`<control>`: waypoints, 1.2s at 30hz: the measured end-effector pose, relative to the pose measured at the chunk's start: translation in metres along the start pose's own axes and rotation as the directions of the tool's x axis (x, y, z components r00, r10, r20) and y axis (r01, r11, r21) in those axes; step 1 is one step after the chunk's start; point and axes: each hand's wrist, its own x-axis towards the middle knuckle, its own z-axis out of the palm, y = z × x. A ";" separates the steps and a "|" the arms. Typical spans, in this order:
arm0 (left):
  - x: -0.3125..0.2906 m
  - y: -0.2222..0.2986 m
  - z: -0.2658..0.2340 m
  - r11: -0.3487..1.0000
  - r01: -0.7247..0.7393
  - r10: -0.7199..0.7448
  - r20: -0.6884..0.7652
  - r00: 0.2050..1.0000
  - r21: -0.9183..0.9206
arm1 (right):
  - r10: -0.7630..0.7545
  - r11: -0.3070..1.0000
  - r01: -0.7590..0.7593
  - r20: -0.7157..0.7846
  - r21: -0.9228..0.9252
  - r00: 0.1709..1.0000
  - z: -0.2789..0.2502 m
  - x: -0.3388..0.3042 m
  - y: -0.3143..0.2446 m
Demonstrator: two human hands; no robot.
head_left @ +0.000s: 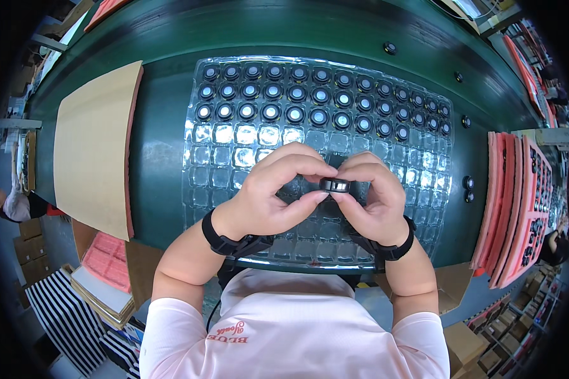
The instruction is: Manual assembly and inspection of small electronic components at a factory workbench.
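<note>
Between the fingertips of my left hand (278, 186) and my right hand (374, 196) is a small round black part (335, 185) with a shiny rim, turned edge-on. Thumbs press it from below and index fingers from above, so both hands are closed on it. They hover over a clear plastic tray (199, 189) of moulded pockets. Its far rows hold many round black parts (296, 94) with pale centres, while the nearer pockets around my hands hold none. What exactly the held part is cannot be made out. Both wrists wear black bands.
The tray lies on a green work surface (158, 126). A tan board with pink foam edge (95, 151) lies left; pink foam trays (515, 202) lean at right, some holding black parts. Loose black parts (391, 48) dot the far and right side. Cardboard boxes (146, 265) stand below the edge.
</note>
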 end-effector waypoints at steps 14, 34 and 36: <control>-0.002 0.000 -0.005 0.996 -0.059 0.056 0.055 0.997 0.069 | -0.067 0.997 0.067 0.002 -0.041 0.998 0.000 0.000 0.002; -0.012 -0.008 -0.002 0.854 0.391 -0.332 0.217 0.918 -0.343 | -0.118 0.976 0.125 0.049 -0.180 0.992 -0.002 0.004 -0.003; -0.013 -0.009 -0.002 0.840 0.406 -0.345 0.221 0.912 -0.361 | -0.118 0.976 0.125 0.052 -0.181 0.992 -0.002 0.004 -0.002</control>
